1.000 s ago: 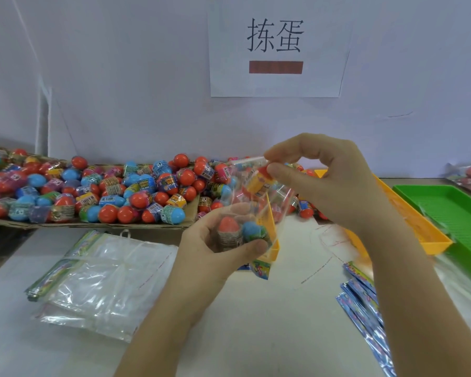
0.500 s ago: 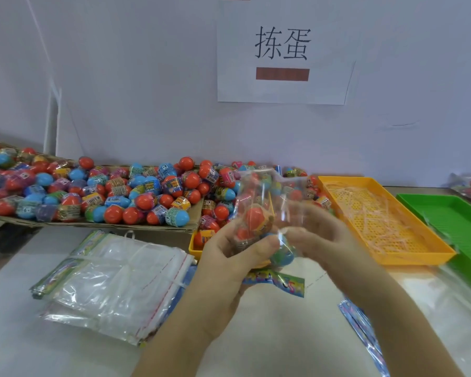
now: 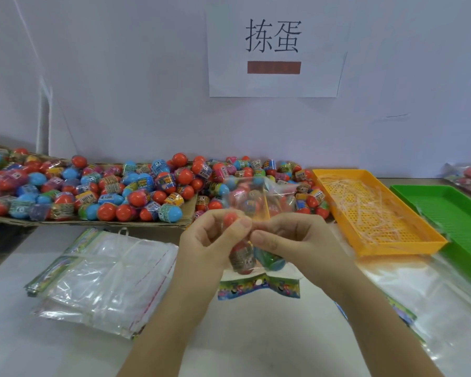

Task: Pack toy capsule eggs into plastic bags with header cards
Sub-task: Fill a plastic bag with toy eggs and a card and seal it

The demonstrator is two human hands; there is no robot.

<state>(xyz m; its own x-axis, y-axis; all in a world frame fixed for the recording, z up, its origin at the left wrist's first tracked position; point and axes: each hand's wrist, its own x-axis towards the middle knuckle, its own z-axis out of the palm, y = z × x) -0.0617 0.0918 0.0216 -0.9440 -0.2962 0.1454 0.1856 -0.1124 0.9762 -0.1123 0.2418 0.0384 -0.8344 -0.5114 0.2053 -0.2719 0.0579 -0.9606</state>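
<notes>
1. Capsule eggs (image 3: 242,261) sit in the clear bag (image 3: 259,197) at frame centre, with the header card (image 3: 259,288) hanging at 6 o'clock.
2. Our left hand (image 3: 207,240) and right hand (image 3: 297,240) both pinch the bag's middle.
3. We judge a loosened pinch could spill eggs, or the flap could seal crooked.
4. Wall sign (image 3: 273,36), at 12 o'clock, reads "拣蛋"; egg labels are unreadable.

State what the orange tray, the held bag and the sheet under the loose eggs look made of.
Orange tray: moulded plastic by its look, matte, perforated floor. Bag: thin clear plastic film, glossy, eggs show through. Sheet: probably brown cardboard, dull, with a creased edge.
</notes>
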